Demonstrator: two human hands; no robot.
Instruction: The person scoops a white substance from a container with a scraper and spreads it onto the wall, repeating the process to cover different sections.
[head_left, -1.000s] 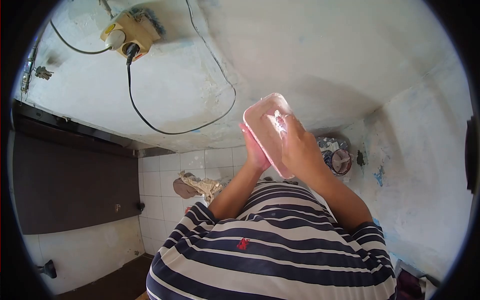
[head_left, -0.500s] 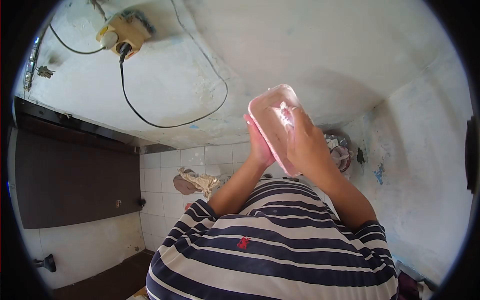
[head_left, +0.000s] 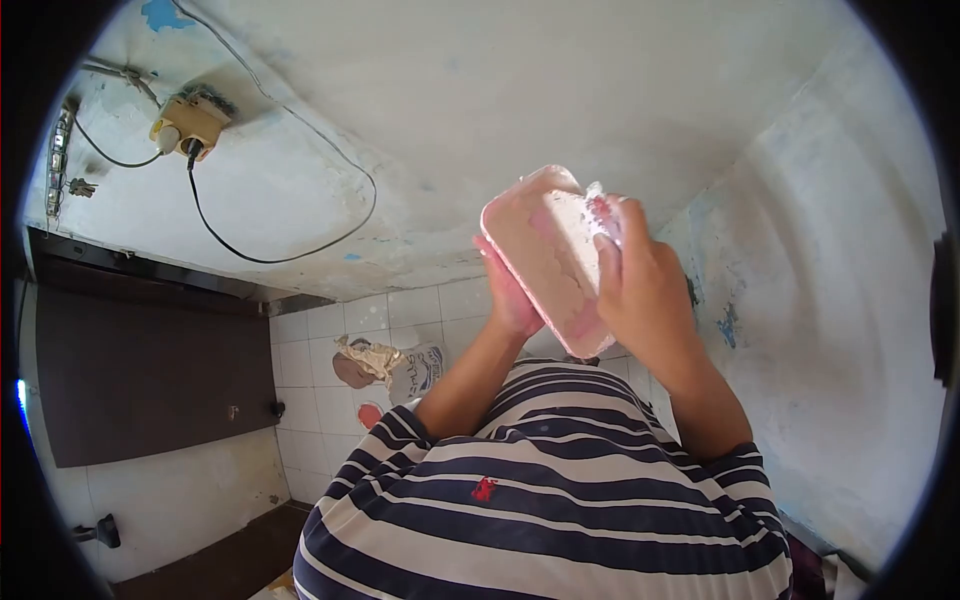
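Note:
A pink rectangular plastic tray is held tilted in front of my chest. White paste coats its right side and smears its rim. My left hand grips the tray from its left edge, the fingers partly hidden beneath it. Over the right rim, my right hand is closed around a small paste-covered thing, white with some reddish pink; I cannot tell its kind. Its thumb lies on the tray side, close over the paste.
Patchy painted walls meet in a corner ahead. An outlet box with plugs and a hanging black cable is at upper left. A printed sack, a crumpled cloth and a red round thing lie on the tiled floor. A dark door stands left.
My right hand has moved from inside the tray up to its right rim with the paste-covered thing, showing more paste. The view has turned right; the tray tilts a little more.

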